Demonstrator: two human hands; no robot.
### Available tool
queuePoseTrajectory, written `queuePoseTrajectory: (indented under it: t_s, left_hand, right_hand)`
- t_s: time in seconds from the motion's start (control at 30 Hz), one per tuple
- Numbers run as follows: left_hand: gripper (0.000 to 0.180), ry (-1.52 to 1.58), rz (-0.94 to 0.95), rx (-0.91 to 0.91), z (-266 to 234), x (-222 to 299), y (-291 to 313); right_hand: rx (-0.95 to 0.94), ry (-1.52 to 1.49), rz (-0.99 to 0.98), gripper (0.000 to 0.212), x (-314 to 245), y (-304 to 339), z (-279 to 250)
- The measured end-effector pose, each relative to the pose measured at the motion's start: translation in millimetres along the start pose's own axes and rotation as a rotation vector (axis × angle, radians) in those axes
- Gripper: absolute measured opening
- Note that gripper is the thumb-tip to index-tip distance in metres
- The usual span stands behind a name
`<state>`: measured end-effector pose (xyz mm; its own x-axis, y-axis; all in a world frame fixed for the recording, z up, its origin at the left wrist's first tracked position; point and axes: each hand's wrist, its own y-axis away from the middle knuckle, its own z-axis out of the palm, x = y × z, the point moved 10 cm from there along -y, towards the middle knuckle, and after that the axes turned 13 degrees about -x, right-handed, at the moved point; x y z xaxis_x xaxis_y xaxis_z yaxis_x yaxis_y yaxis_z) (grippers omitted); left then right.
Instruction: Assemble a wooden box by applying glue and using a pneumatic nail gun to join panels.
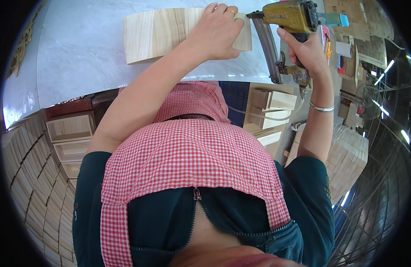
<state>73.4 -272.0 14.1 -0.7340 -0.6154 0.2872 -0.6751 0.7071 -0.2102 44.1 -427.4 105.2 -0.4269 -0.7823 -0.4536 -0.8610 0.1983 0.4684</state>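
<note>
A pale wooden board (159, 33) with streaked grain lies across the table; whether it is the face of a box I cannot tell. My left hand (216, 33) grips its right part, fingers over the far edge and thumb at the near edge. A gold-coloured ring is on one finger. In my right hand (308, 51) is a nail gun (285, 15) with a yellow-brown body and a long grey magazine, my fingers wrapped round its handle. Its nose points left, at the board's right end; whether they touch is unclear. A hose runs from the handle's base.
The light marbled table (81, 58) ends just in front of my body. Below it stand open wooden boxes (70, 129) at left and more wooden pieces (276, 101) at right. Stacked wood (32, 178) fills the far left; a wrapped stack (348, 151) stands at right.
</note>
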Motion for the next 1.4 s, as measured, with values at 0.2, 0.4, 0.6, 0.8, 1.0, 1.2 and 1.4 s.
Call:
queuePoseTrajectory:
  t_s: [0.2,0.4,0.6,0.8,1.0,1.2,1.4]
  left_hand:
    - [0.057,0.056,0.026,0.035,-12.5,-1.4,9.9]
    - [0.061,0.050,0.011,-0.201,-66.3,-62.3,75.0]
    - [0.043,0.244,-0.091,-0.300,-62.4,-103.7,111.4]
    - [0.040,0.309,-0.149,-0.217,-46.6,-77.6,82.2]
    - [0.040,0.283,-0.096,-0.090,-51.1,-75.8,82.5]
    - [0.039,0.301,-0.156,-0.155,-53.1,-75.1,81.9]
    - [0.040,0.289,-0.225,-0.204,-44.1,-79.5,82.8]
  right_hand:
    - [0.012,-0.023,-0.037,0.042,4.5,0.7,-0.2]
    - [0.043,-0.075,-0.089,0.041,8.1,16.6,-6.8]
    - [0.033,-0.050,-0.034,0.035,13.1,48.9,6.7]
    - [-0.008,-0.077,-0.061,0.029,-3.1,62.1,27.6]
    - [-0.045,-0.058,-0.056,0.029,-0.4,61.4,35.7]
    - [-0.037,-0.105,-0.041,0.030,7.6,60.2,42.1]
    - [-0.025,-0.210,0.020,0.027,18.2,62.9,51.9]
